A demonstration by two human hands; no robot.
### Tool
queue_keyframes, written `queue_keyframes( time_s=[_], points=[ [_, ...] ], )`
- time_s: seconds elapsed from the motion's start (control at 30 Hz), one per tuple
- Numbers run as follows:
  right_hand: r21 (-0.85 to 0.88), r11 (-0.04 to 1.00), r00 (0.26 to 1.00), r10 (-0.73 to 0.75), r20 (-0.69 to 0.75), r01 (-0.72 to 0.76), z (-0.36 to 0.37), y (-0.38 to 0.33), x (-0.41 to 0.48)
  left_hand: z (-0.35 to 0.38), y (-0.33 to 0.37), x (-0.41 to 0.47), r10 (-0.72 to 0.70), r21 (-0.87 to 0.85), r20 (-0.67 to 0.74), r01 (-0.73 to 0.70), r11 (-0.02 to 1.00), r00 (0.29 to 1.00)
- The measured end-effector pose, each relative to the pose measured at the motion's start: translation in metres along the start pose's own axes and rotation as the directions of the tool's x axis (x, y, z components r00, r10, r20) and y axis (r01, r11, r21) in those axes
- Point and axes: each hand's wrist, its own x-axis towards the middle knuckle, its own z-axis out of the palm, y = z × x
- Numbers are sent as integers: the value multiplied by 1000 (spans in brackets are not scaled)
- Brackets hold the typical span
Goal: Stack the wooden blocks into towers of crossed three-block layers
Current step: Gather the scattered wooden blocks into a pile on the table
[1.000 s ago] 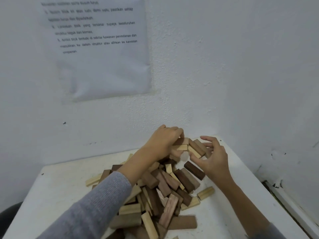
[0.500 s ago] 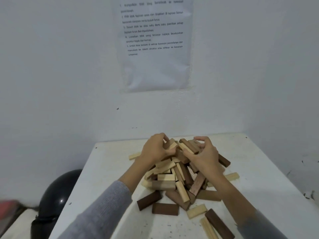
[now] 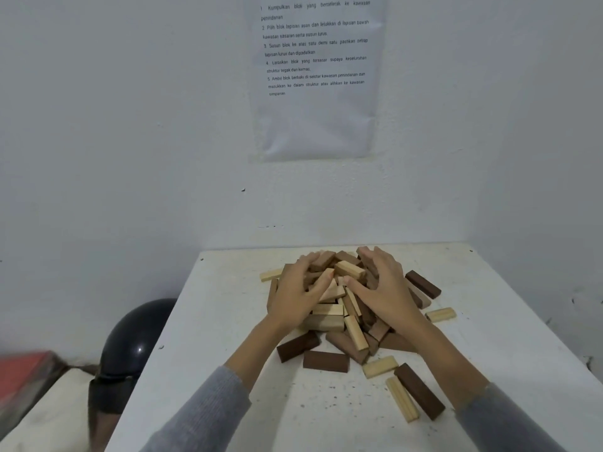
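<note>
A loose pile of light and dark wooden blocks lies in the middle of the white table. My left hand lies over the pile's left side, its fingers curled round blocks near the top. My right hand claws over the upper right of the pile, thumb against a light block. Single blocks lie apart from the heap: a dark one at the right, a light one beside it, and a dark and light pair near the front. No tower stands.
White walls close the table in behind and on the right. An instruction sheet hangs on the back wall. A black helmet sits left of the table beside a blurred red object.
My head has turned left, bringing the helmet and the table's left edge into view. Both hands have spread and settled lower over the top of the pile.
</note>
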Motion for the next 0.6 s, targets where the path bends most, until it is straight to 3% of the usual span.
queue_keyframes(
  time_s=[0.17,0.3,0.4,0.6],
  points=[
    [-123,982,987,-129,94,140,1,6,-25,-32,-28,-23,-4,46,112,-1,999,994],
    [-276,925,954,-204,219,261,8,4,-55,-53,-52,-40,-26,315,304,-75,946,952],
    [-486,799,926,-227,302,354,22,10,-69,-59,-67,-45,-91,499,373,-117,859,923],
    [-577,762,955,-198,223,293,43,16,-71,-61,-82,-33,-178,550,399,-80,831,899]
  ],
)
